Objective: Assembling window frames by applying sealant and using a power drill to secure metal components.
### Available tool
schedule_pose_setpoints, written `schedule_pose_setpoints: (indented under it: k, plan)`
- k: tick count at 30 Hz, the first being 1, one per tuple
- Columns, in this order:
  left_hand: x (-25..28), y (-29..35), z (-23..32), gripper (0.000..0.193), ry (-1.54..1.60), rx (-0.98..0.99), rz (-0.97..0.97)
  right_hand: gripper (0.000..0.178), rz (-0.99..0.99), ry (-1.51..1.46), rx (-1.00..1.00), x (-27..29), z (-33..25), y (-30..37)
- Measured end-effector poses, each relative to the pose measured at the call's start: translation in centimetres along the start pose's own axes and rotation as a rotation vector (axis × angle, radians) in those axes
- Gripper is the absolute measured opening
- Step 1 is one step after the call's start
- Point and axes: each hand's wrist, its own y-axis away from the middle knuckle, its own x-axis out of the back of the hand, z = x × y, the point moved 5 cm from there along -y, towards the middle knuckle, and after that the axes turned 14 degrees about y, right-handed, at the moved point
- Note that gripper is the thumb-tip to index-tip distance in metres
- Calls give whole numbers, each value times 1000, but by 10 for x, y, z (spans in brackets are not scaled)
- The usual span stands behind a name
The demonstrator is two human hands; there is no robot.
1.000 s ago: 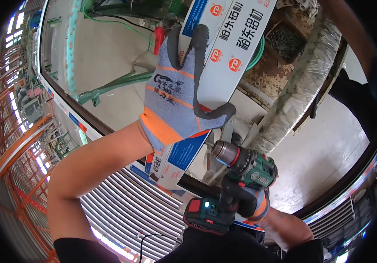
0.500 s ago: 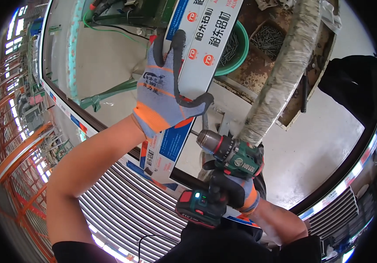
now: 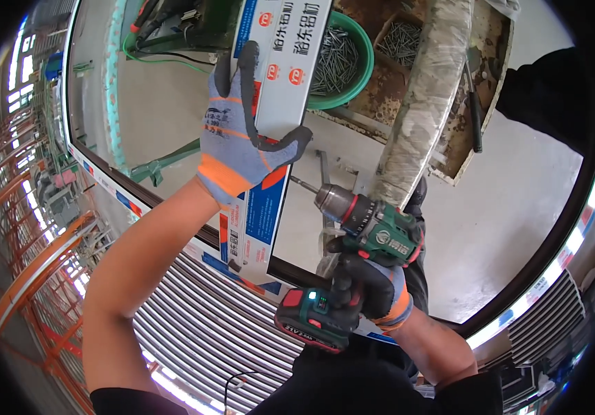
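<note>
Cordless drill (image 3: 379, 228) sits in the right hand (image 3: 378, 294), grip clenched, bit (image 3: 304, 184) just right of the printed bar (image 3: 285, 100); the left hand (image 3: 235, 142) lies spread on it. The far green tub (image 3: 367, 69) shows more fully than a second ago.

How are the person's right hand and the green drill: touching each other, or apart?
Touching. The head view shows the gloved right hand wrapped around the green drill, no gap between them.

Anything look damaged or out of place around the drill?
The tray beneath the wrapped bar looks worn: its surface is blotched brown, as if rusted. The drill in the right hand shows no visible damage.
</note>
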Motion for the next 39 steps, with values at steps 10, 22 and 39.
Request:
schedule_pose_setpoints:
  k: [10,22,39]
  plan:
    - [1,7,-12,77,218,-36,-4,48,93,-170,63,26,75,54]
    - [2,4,-9,76,-82,-179,-203,25,-236,165,45,7,124,47]
    - [-35,-3,-13,78,-263,-168,-300,34,43,129,288,9,80,36]
